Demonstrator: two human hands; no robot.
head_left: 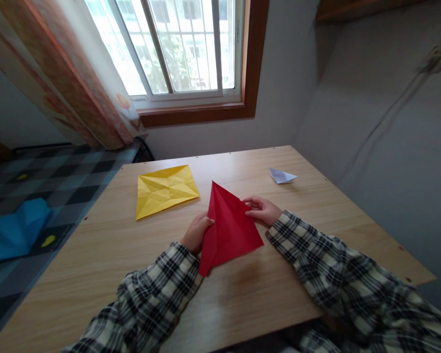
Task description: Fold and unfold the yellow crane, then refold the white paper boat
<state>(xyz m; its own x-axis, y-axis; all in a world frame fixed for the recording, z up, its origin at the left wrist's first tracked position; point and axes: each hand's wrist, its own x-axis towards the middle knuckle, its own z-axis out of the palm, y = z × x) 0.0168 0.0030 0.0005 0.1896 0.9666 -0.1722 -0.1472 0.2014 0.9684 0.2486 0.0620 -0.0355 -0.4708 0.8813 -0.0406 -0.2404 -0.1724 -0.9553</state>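
A folded sheet of red paper (233, 233) is held up over the table, its pointed tip facing away from me. My left hand (198, 231) pinches its left edge, thumb on top and the other fingers hidden behind the sheet. At the upper right edge, my right hand (263, 210) grips the paper between thumb and fingers. Creases run down from the tip, and a narrow flap lies along the left side. Beyond my left hand, a creased yellow sheet of paper (167, 190) lies on the table.
The wooden table (95, 274) stands below a window (180, 49). A small folded white paper piece (282, 176) rests at its far right. To the left, blue paper (16, 230) lies on a checked cloth (77, 176). A wall borders the table's right side.
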